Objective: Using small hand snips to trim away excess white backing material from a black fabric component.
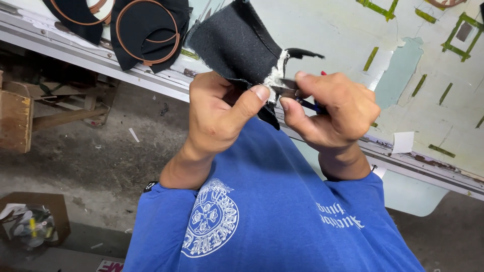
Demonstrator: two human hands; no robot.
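Observation:
My left hand (222,108) pinches a piece of black fabric (234,45) with a white padded edge (275,78), thumb pressed near that edge. My right hand (330,108) is closed on small scissors (288,89) with dark blue handles, their metal blades set against the white edge. A thin black strip (305,53) sticks out to the right of the fabric. Both hands are held together in front of my chest, just above the worktable's near edge.
A pale worktable (353,35) with green tape marks and a metal edge rail (126,73) runs diagonally. Black cut pieces with brown trim (146,30) lie at its upper left. Below are a concrete floor (101,166), a wooden crate (15,121) and a box of scraps (30,224).

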